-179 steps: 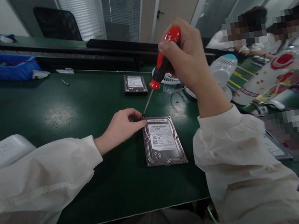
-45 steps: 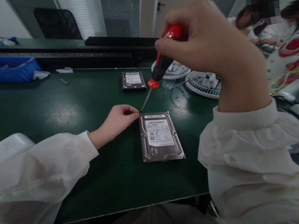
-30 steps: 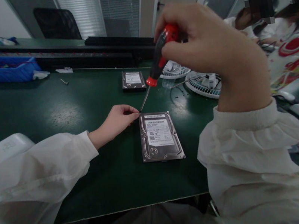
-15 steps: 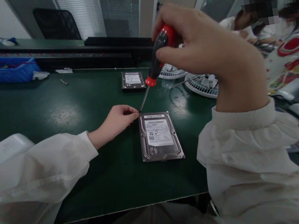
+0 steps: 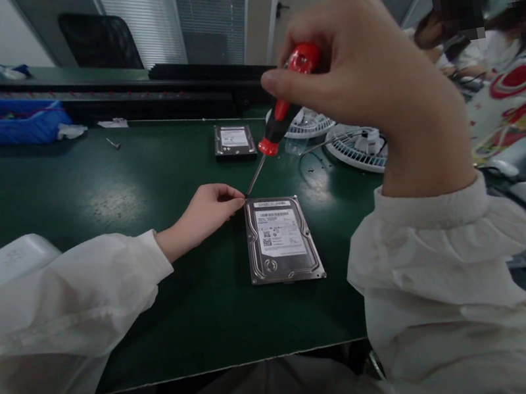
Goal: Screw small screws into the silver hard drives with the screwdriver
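A hard drive [image 5: 282, 240] with a white label lies flat on the green table in front of me. My right hand [image 5: 347, 70] is closed round the red and black handle of a screwdriver [image 5: 276, 129], held tilted with its tip down at the drive's far left corner. At that same corner, the thumb and fingertips of my left hand [image 5: 209, 209] are pinched together beside the tip. Whatever they pinch is too small or hidden to make out. Farther back lies a second hard drive [image 5: 233, 140].
White round fan-like grilles [image 5: 358, 147] lie behind to the right, with small dark bits nearby. A blue bin [image 5: 1, 122] stands at the back left, near a small metal piece [image 5: 113, 143]. A white case [image 5: 7, 264] sits left. Co-workers [image 5: 463, 45] are at the right.
My right hand has turned round the screwdriver handle, its thumb now higher and farther left. The handle has shifted slightly right. My left hand and the drive stay in place.
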### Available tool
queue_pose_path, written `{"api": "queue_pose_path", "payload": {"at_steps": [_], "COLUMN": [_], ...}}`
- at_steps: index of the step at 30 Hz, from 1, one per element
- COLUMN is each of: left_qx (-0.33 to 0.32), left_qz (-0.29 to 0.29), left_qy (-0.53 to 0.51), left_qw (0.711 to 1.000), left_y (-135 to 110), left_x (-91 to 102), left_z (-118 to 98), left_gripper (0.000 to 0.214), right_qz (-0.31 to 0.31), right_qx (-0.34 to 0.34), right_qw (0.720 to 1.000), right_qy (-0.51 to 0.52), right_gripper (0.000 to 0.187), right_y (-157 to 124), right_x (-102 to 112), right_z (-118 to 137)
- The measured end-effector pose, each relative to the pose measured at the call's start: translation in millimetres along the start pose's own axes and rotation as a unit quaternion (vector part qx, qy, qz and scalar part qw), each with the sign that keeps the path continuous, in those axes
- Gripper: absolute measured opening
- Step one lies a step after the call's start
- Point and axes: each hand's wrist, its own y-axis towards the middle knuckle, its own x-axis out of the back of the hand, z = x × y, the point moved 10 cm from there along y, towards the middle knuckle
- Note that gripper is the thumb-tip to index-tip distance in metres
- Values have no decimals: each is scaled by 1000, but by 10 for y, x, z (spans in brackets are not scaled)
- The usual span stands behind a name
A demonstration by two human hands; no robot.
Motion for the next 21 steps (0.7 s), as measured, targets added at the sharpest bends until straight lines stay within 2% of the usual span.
{"api": "queue_pose_path", "payload": {"at_steps": [2,4,6,9,12,14,17,19,21], "left_qx": [4,8,8,1,1,5,0,-4,1], "left_qz": [-2,-4,-4,-2,-1,-3,-2,0,1], "left_qy": [3,5,4,3,1,-1,0,2,3], "left_qw": [1000,1000,1000,1000,1000,1000,1000,1000,1000], "left_y": [-4,-2,4,8,2,-2,2,10,15], "left_x": [4,9,5,-7,-13,-9,-2,-1,3], "left_z": [3,12,16,0,-13,-8,2,15,35], "left_gripper": [17,18,18,17,17,17,17,19,19], "right_qz": [8,16,16,7,10,13,-3,-11,-7], "right_qx": [24,44,33,-7,7,22,21,20,31], "right_qw": [1000,999,999,1000,1000,1000,1000,1000,999], "right_qy": [10,19,13,-18,-17,-1,-4,-15,-12], "right_gripper": [7,15,10,31,12,19,11,18,12], "right_y": [-9,-15,-10,8,20,24,31,33,32], "right_x": [-14,-29,-30,-14,-36,-58,-39,-23,-27], "right_z": [43,80,59,-17,8,31,13,3,20]}}
